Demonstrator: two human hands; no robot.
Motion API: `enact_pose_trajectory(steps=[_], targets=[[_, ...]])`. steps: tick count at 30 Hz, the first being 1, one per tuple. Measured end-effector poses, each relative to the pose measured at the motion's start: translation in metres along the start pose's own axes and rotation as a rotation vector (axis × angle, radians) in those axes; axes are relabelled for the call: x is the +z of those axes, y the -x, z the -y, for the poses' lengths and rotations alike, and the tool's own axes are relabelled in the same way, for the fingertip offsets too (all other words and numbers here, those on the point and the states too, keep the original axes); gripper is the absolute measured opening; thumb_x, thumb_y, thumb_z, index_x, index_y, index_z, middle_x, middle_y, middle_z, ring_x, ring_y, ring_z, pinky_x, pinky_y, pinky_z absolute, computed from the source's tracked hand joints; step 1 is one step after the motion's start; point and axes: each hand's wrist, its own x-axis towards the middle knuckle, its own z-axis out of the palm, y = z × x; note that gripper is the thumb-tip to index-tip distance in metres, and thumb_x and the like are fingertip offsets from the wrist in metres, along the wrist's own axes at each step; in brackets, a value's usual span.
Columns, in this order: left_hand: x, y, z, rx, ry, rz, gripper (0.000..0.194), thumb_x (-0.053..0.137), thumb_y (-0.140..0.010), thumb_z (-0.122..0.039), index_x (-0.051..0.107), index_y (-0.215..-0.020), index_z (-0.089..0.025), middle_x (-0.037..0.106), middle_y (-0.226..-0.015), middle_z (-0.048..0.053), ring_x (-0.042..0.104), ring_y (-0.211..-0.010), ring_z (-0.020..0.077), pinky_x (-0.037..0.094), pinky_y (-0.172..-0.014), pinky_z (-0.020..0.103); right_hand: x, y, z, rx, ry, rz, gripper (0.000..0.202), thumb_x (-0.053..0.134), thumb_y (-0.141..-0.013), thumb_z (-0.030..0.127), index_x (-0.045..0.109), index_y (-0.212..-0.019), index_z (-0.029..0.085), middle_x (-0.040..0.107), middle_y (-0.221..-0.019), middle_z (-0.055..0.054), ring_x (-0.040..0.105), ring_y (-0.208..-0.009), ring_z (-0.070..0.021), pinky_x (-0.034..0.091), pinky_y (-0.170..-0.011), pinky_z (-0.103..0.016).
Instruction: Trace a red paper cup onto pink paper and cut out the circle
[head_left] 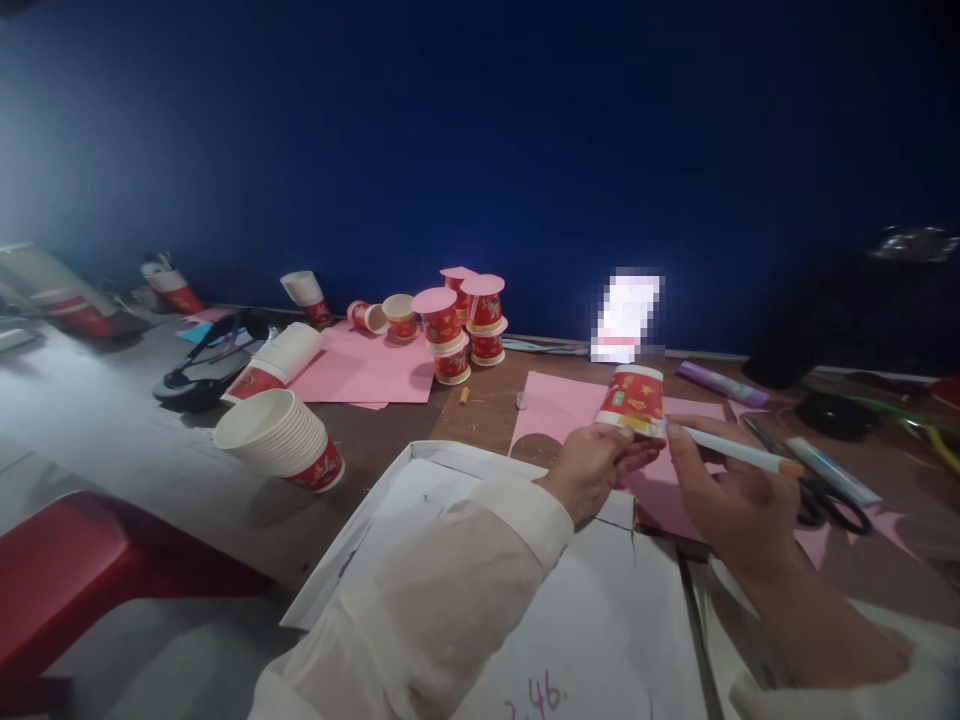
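Note:
A red paper cup (pixel 634 396) with gold stars and white edges is gripped by my left hand (pixel 592 468), fingers closed around its lower part. Between the fingers of my right hand (pixel 731 485) is a white pen (pixel 739 448) with an orange end. The pen's front end is close to the cup's lower right edge; whether they touch I cannot tell. Beneath both hands lies pink paper (pixel 555 405) with a curved cut-out. Scissors (pixel 836 505) and a pale tube (pixel 832 470) rest by my right hand.
Several red cups with pink paper discs (pixel 433 301) stand stacked at the back. Nested paper cups (pixel 274 440) lie at the left, near black headgear (pixel 202 375). A white box lid (pixel 450 560) is under my left forearm. A lit screen (pixel 626 318) leans against the blue wall.

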Motion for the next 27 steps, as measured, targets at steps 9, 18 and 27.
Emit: enact_pose_trajectory(steps=[9, 18, 27], targets=[[-0.0015, -0.0005, 0.0015, 0.011, -0.005, 0.016, 0.008, 0.072, -0.084, -0.009, 0.072, -0.077, -0.009, 0.074, -0.079, 0.011, 0.075, -0.090, 0.0218, 0.052, -0.109, 0.043, 0.0018, 0.0032, -0.0075, -0.074, 0.125, -0.036, 0.008, 0.073, -0.091, 0.024, 0.072, -0.083, 0.022, 0.074, -0.071, -0.003, 0.071, -0.062, -0.0185, 0.054, -0.068, -0.030], [0.0006, 0.0001, -0.0007, -0.012, 0.006, 0.000, 0.008, 0.069, -0.085, -0.007, 0.072, -0.078, -0.007, 0.073, -0.081, 0.012, 0.075, -0.093, 0.0225, 0.051, -0.110, 0.044, 0.0014, 0.0015, -0.0015, -0.003, 0.075, -0.049, 0.006, 0.069, -0.093, 0.026, 0.072, -0.087, 0.023, 0.079, -0.081, -0.005, 0.072, -0.064, -0.0197, 0.055, -0.067, -0.031], [0.0002, 0.0001, -0.0007, -0.005, -0.005, -0.002, 0.005, 0.073, -0.084, -0.008, 0.071, -0.078, -0.007, 0.074, -0.082, 0.013, 0.075, -0.094, 0.0243, 0.052, -0.110, 0.045, 0.0036, 0.0013, -0.0045, -0.032, 0.084, -0.053, 0.004, 0.071, -0.092, 0.024, 0.073, -0.088, 0.024, 0.080, -0.084, -0.005, 0.074, -0.070, -0.0208, 0.056, -0.069, -0.031]])
